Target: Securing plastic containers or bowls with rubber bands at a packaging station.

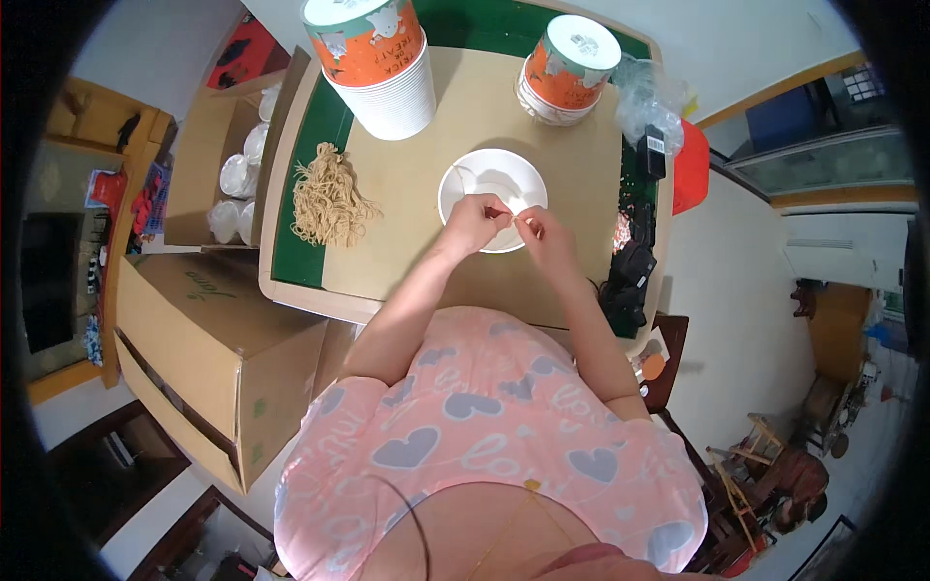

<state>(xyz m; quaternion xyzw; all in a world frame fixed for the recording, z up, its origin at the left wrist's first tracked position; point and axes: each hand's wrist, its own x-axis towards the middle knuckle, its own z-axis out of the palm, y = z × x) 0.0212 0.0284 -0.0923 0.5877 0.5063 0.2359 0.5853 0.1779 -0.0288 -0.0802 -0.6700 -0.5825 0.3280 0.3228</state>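
Observation:
A white paper bucket (452, 180) stands upright in the middle of the table, its mouth facing up. Over its near rim my left hand (475, 223) and my right hand (548, 237) come close together, fingertips pinched. Between them shows a small tan bit that looks like twine, mostly hidden by the fingers. A pale thin strand curves inside the bucket's far left side. To the left lies a loose heap of tan twine pieces (327, 198). At the back left rises a tall stack of white paper buckets (395, 97), topped by an orange and green printed one (373, 48).
A shorter bucket stack (565, 73) stands at the back right, beside a clear plastic bag (651, 95). Black items (632, 276) lie along the table's right edge, near a red stool (691, 167). Large cardboard boxes (213, 320) stand left of the table, one holding white wrapped items (238, 174).

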